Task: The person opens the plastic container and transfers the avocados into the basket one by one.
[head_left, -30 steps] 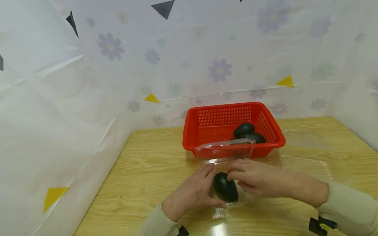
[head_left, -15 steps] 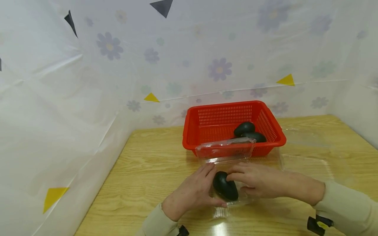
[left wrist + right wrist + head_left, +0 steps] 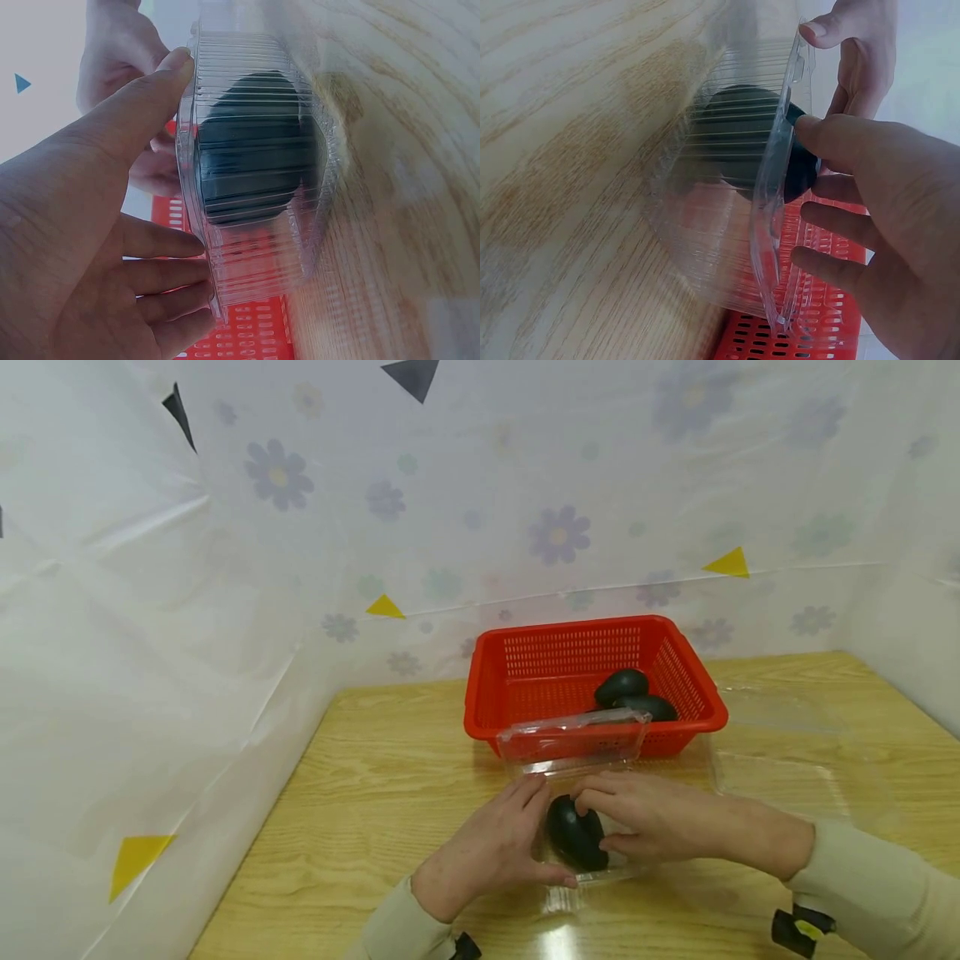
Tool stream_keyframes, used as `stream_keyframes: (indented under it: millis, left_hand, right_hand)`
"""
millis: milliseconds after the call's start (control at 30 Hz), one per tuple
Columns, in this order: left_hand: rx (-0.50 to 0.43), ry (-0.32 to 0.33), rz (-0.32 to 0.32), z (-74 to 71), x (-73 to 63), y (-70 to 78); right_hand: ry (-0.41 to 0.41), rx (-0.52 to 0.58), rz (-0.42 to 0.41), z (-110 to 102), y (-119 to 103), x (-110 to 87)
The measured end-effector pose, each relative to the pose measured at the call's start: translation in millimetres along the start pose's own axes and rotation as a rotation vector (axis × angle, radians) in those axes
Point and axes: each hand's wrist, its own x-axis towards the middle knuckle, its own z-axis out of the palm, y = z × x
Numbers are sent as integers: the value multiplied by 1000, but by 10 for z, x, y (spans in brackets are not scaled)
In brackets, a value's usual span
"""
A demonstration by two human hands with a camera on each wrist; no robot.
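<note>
A dark green avocado point(image 3: 576, 839) lies in a clear plastic clamshell box point(image 3: 705, 259) on the table. My right hand point(image 3: 652, 817) reaches over the box's right side, its thumb and bent fingers on the avocado. In the right wrist view, the thumb passes over the rim beside the fruit. My left hand point(image 3: 491, 847) rests along the left rim with fairly straight fingers, thumb at the near corner. Through the ribbed wall in the left wrist view, the avocado point(image 3: 251, 154) shows. The hinged lid point(image 3: 570, 745) stands raised behind, overlapping the basket.
Behind the box is a red plastic basket point(image 3: 480, 693) holding dark avocados, among them one avocado point(image 3: 621, 687) at its right side. Another clear plastic container point(image 3: 780, 781) lies to the right on the wooden table point(image 3: 375, 793). A flower-printed sheet point(image 3: 450, 510) hangs at the back.
The avocado in the box has shifted and turned slightly to the right under my right hand, whose thumb has come against it. My left hand has stayed on the rim.
</note>
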Motion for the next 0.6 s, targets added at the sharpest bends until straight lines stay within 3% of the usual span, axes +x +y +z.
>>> stream_keyframes:
  millis: [267,600]
  left_hand:
    - [2,-3,1,4,-1,-4]
    - [16,-4,-15,4,-9,10]
  right_hand:
    - [-11,-47,-33,-3,14,-12]
    - [30,5,-7,9,31,5]
